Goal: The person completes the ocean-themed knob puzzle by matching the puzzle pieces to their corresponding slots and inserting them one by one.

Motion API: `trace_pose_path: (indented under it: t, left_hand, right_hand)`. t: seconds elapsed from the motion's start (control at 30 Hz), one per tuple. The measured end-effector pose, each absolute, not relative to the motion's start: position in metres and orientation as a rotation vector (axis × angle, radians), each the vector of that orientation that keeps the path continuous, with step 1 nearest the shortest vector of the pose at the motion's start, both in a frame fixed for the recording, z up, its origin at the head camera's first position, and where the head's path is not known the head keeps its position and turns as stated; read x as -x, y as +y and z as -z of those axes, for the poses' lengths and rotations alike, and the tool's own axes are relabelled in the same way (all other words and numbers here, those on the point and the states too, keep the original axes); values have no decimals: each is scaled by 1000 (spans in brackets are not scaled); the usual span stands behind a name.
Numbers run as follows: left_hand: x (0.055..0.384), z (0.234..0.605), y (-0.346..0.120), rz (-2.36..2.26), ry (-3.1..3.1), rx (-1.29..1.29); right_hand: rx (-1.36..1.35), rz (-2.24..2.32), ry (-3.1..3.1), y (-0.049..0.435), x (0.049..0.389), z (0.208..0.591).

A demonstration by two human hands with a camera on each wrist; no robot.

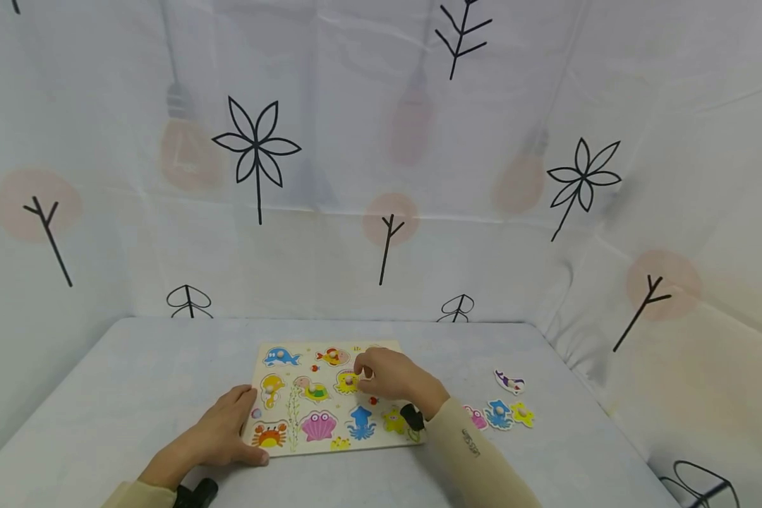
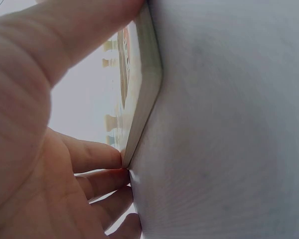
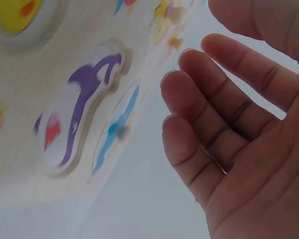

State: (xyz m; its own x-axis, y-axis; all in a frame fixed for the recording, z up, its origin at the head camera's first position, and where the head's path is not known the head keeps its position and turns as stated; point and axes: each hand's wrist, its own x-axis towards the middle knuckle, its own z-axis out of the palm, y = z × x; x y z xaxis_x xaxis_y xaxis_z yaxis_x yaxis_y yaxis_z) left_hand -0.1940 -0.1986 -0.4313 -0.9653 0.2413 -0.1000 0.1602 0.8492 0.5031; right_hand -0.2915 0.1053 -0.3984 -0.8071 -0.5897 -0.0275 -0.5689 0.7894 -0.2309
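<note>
A wooden puzzle board (image 1: 346, 450) with colourful sea animals lies on the table. My left hand (image 1: 224, 427) holds its near left corner, thumb at the near edge and fingers along the left edge. The board's side (image 2: 150, 69) shows between thumb and fingers in the left wrist view. Over the board's right half is my right hand (image 1: 390, 377), beside a yellow octopus piece (image 1: 346, 382). In the right wrist view its fingers (image 3: 187, 97) are loosely bent with nothing between them. A purple whale picture (image 3: 79, 109) sits in a recess there.
Right of the board lie loose pieces: a purple whale (image 1: 509, 382), a pink shell (image 1: 476, 418), a blue squid (image 1: 499, 415) and a yellow starfish (image 1: 522, 415). A white patterned cloth (image 1: 330, 268) hangs behind the table (image 1: 165, 367).
</note>
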Motion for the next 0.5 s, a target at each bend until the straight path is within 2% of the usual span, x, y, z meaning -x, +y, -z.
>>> trace_pose_path:
  t: [0.5]
  left_hand:
    - [196,433,-199,-740,2858,-311]
  right_hand:
    - [741,343,2966,172,282,396]
